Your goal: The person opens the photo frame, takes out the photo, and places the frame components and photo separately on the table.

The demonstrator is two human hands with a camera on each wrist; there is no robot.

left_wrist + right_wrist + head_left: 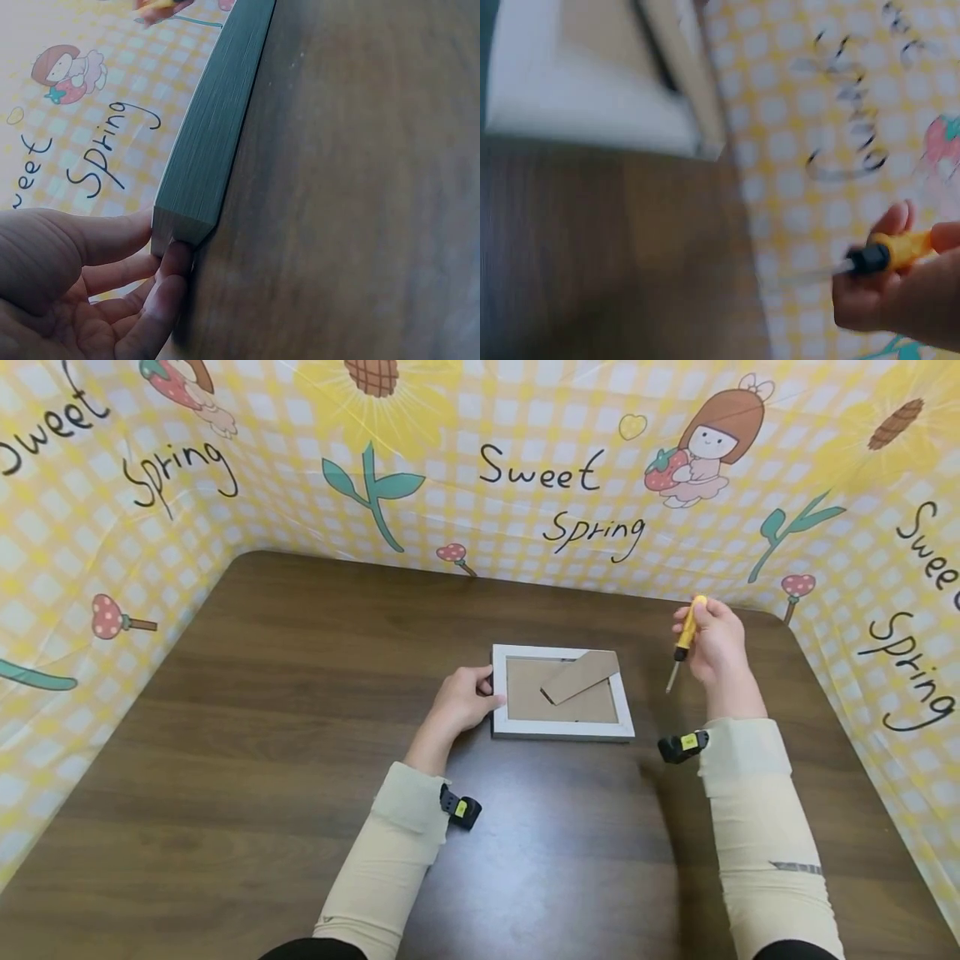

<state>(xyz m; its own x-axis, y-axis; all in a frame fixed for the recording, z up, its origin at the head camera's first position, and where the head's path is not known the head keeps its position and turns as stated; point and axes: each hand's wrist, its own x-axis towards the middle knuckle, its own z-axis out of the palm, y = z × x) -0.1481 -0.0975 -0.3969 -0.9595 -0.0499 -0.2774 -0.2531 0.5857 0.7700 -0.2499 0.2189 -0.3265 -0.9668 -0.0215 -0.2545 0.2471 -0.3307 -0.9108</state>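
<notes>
A white picture frame [562, 728] lies back side up on the table, its brown backing board [525, 689] showing. The cardboard stand flap [581, 677] slants across the board and over the right border. My left hand [461, 700] pinches the frame's left edge, thumb on top and fingers at the side; in the left wrist view the thumb [112, 236] presses at the frame's corner. Right of the frame, my right hand [716, 639] grips a screwdriver [690, 631] by its yellow and black handle. The screwdriver's metal shaft points down toward the table, apart from the frame.
The dark wooden table [262, 760] extends around the frame on all sides. Behind it and along both sides hangs a yellow checked cloth [450, 468] printed with flowers and lettering. Black wrist cameras are strapped on both forearms.
</notes>
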